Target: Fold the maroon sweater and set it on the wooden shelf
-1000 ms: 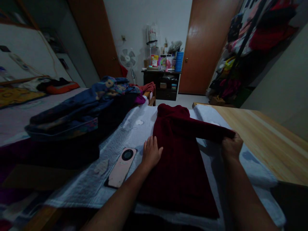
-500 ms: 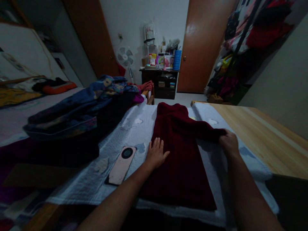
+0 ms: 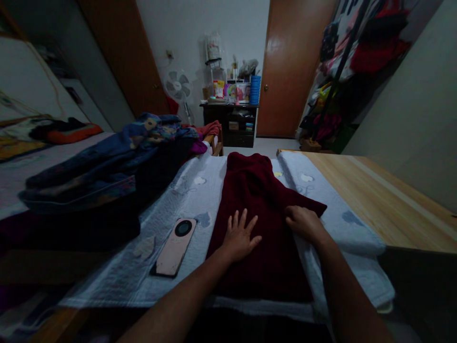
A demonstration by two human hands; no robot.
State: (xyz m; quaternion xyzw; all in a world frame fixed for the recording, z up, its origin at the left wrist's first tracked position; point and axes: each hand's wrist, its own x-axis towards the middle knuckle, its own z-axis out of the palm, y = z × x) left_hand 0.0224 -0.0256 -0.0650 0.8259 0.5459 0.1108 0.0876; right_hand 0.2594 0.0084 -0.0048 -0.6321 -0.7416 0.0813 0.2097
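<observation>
Dark-red, the garment (image 3: 268,212) lies at lower centre, the left hand (image 3: 240,239) spread flat on it. The right hand (image 3: 303,221) curls by its sleeve (image 3: 316,204), right of centre (whether pinching, I cannot tell); a sideways tug there could bunch the body if the left hand slips.

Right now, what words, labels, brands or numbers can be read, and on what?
No text reads with certainty.
Pale sheet: script-like lettering, too unclear to read.
Phone: faint marks below its camera ring, too small.
Yellow-and-red packet: print too small.
Fan: hub mark blurred.
Maroon garment: no text visible.
</observation>
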